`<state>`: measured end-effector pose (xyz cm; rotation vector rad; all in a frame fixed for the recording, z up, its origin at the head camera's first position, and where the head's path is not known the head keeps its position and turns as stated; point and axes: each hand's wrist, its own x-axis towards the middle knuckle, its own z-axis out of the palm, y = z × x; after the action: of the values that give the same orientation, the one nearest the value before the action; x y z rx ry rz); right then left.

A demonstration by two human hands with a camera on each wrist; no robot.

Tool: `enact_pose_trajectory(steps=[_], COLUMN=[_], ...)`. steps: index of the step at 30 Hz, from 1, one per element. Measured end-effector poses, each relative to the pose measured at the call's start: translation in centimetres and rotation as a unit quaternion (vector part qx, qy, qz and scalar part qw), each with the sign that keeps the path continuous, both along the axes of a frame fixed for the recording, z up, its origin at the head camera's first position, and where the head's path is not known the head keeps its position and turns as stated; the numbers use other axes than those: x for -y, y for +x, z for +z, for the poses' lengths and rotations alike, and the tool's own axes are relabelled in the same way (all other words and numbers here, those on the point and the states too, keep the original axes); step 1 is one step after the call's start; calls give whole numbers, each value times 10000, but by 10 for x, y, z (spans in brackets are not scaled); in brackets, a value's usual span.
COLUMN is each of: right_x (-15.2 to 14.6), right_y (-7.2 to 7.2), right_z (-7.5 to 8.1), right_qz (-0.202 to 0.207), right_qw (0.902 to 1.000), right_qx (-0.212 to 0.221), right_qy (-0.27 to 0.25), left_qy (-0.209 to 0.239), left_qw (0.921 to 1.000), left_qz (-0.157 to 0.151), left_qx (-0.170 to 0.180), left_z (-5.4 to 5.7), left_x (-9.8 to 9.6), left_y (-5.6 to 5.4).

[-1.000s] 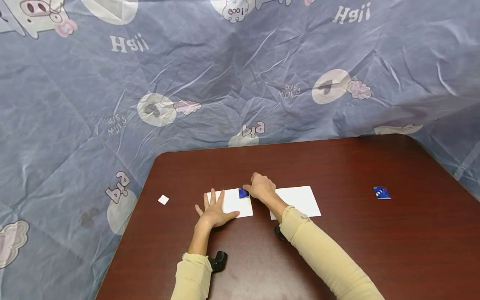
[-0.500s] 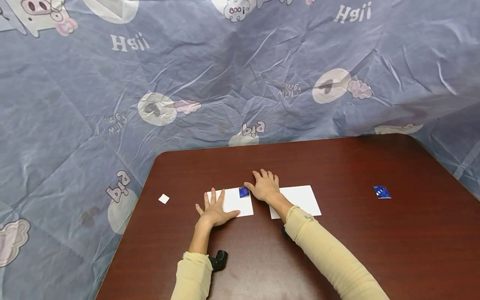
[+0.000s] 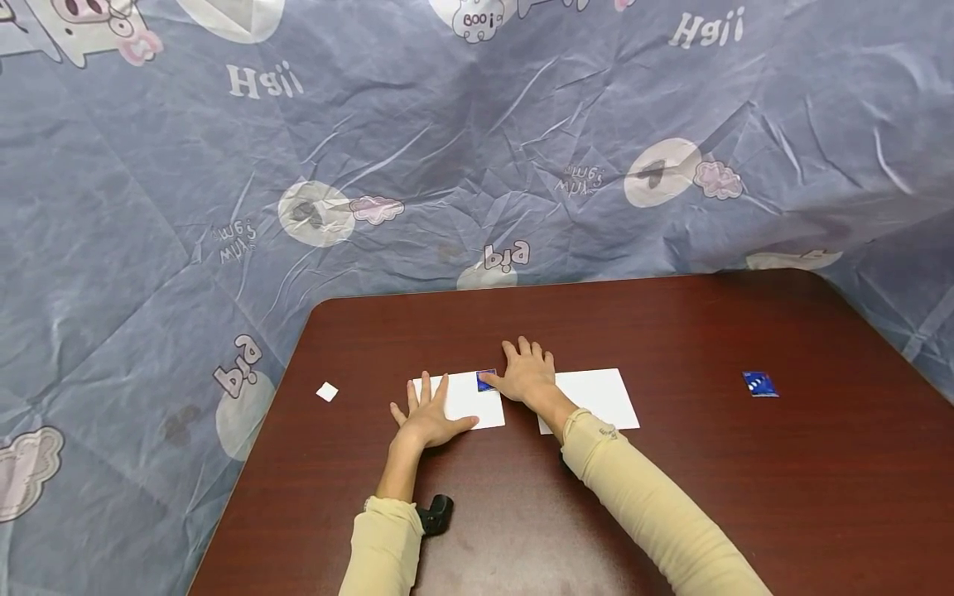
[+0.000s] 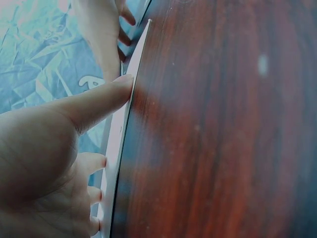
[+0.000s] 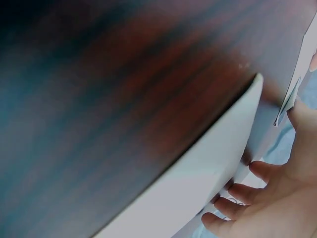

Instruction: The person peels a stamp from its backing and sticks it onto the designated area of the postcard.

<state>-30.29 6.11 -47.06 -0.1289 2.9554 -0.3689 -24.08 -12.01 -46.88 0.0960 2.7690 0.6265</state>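
My left hand [image 3: 428, 422] lies with fingers spread on a white envelope-like rectangle [image 3: 483, 410], its thumb resting near the front edge. In the left wrist view the thumb [image 4: 106, 96] is straight along the white edge. A small blue stamp-like square [image 3: 487, 387] sits at the rectangle's far right corner. The thumb of my right hand [image 3: 527, 377] presses on that square, partly covering it. The other right fingers are spread over the table, pointing away. In the right wrist view, the thumb [image 5: 296, 111] meets the edge of the square.
A second white rectangle [image 3: 599, 399] lies under and beside the right wrist. Another blue square [image 3: 759, 384] with white marks is far right on the brown table [image 3: 671, 331]. A tiny white square [image 3: 326, 391] lies left. Printed blue cloth [image 3: 447, 165] hangs behind.
The right hand's fingers, curled at the corner one second ago, have spread out. Its thumb has moved left onto the blue square. The left hand stays in place.
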Motion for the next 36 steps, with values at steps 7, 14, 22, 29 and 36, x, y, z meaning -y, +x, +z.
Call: enact_pose_trajectory(steps=[7,14,22,29,36], right_x=[1,2,1,-4,-7], right_y=[0,-3,-4,-2,-1], right_z=[-3,-4,-3,-1,1], right_qz=[-69,-203,-200,119,324], right_qw=[10000,9998,9998,9998,9990], right_qx=[46,-77,47,139,253], right_qy=[31,-50,-64,0,157], left_qy=[15,22,71,25,-24], left_qw=[10000,10000,10000,10000,10000], left_qz=[-11,-14,8,-9,4], left_qx=[23,-6,-8,-7,38], left_z=[-2,-3,-3,-4,-1], left_x=[0,0,-1,0,0], left_y=[1,1,2,-2,-2])
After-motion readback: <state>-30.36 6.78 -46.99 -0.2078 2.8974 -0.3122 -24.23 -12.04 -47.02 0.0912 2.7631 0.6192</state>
